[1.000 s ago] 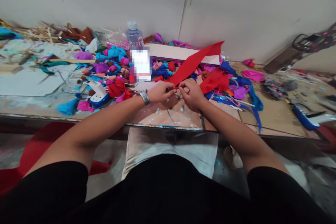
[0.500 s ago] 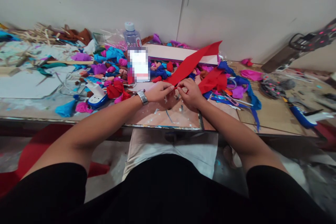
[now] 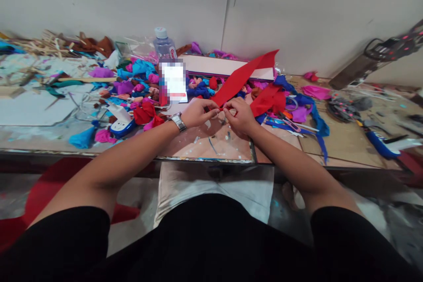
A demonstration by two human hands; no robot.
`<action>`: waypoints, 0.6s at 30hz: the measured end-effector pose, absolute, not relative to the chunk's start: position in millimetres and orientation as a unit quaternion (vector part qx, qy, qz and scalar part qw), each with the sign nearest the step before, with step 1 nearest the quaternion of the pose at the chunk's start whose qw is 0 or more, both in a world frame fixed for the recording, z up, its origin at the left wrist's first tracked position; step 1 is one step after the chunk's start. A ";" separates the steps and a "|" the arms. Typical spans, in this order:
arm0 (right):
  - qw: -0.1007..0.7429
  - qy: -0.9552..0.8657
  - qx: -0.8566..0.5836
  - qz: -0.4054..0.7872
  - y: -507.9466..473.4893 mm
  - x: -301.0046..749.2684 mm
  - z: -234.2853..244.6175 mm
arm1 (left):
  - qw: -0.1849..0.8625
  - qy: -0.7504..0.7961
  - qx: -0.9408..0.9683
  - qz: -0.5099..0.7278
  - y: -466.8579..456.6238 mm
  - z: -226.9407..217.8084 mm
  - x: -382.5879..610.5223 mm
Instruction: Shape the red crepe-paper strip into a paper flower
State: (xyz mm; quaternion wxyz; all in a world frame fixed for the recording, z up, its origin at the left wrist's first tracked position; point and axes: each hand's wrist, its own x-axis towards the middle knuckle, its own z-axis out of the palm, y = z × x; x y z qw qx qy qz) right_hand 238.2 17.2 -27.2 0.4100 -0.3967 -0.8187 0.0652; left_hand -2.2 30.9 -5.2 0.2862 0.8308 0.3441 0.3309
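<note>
Both my hands meet over the near edge of the workbench, fingertips almost touching. My left hand (image 3: 199,113), with a metal watch (image 3: 178,121) on its wrist, pinches the near end of a long red crepe-paper strip (image 3: 244,75). My right hand (image 3: 240,115) is closed in a pinch on the same narrow end, a bit of red showing between the fingertips. From there the strip slants up to the far right. Another red piece (image 3: 267,100) lies just beyond my right hand. Exactly how the paper is folded at my fingertips is hidden.
A lit phone (image 3: 173,83) leans against a plastic bottle (image 3: 164,48) behind my left hand. Crumpled coloured pieces (image 3: 142,70) are heaped around them. A blue-and-white power strip (image 3: 122,125) lies left, scissors (image 3: 294,127) right, and a dark cylinder (image 3: 353,68) farther right.
My fingers shift very slightly at the end of the red strip, the left hand a little higher. The view has moved a touch; otherwise things stay in place.
</note>
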 end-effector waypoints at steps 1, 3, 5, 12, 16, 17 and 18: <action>0.409 -0.819 -0.397 0.066 17.0 238.2 -27.4 | 0.282 0.344 0.833 0.330 31.5 -5.5 -2.9; 0.403 -0.824 -0.393 0.067 16.3 238.2 -27.0 | 0.275 0.345 0.836 0.327 32.2 -5.7 -3.6; 0.394 -0.832 -0.384 0.069 15.4 237.9 -25.7 | 0.266 0.348 0.839 0.322 32.2 -5.3 -3.7; 0.390 -0.835 -0.382 0.072 13.7 235.7 -20.9 | 0.294 0.346 0.836 0.309 31.4 -4.8 -1.6; 0.394 -0.836 -0.375 0.070 12.0 236.0 -19.4 | 0.345 0.339 0.821 0.304 33.0 -7.2 0.1; 0.394 -0.837 -0.374 0.067 11.4 236.3 -19.2 | 0.367 0.337 0.812 0.304 33.5 -7.9 0.9; 0.396 -0.836 -0.374 0.062 11.0 236.5 -19.3 | 0.390 0.334 0.802 0.303 33.8 -8.6 1.8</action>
